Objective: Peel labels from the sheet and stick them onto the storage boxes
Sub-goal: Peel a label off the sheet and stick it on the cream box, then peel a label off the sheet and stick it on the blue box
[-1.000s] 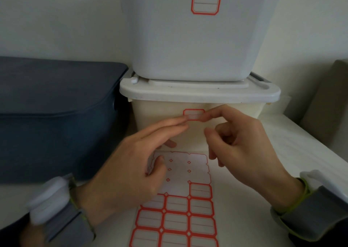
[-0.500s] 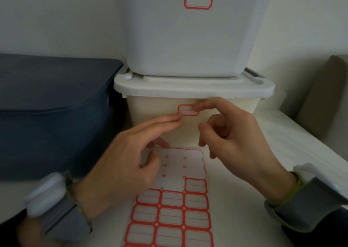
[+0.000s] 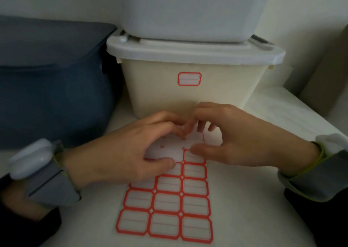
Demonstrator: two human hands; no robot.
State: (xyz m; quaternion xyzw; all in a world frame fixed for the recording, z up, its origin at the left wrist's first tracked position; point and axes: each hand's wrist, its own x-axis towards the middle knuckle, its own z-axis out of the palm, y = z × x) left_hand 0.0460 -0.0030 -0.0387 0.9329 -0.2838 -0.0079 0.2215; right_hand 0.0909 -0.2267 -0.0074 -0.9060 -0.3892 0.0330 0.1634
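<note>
Labels on the sheet [image 3: 165, 214], that's the business here, and the sheet lies flat on the white table [image 3: 244, 199] just in front of the cream box [image 3: 154, 88]. Going left to right: left of that box sits a dark blue bin [image 3: 52, 84]. The left hand [image 3: 131, 152] lies on the sheet's upper left part, fingers curled, thumb flat on the paper, pinning it rather than pinching anything. On the cream box's front, one red-bordered label [image 3: 189, 79] is already stuck on, well above both hands. The right hand [image 3: 235, 139] hovers at the sheet's top right, thumb tip at the corner of the topmost remaining label [image 3: 194, 157], fingers bent; whether it has a corner lifted, I can't tell. These will be thin, floppy and sticky-backed, I'd judge, so lift by a corner, peel slowly and keep the sheet held down.
</note>
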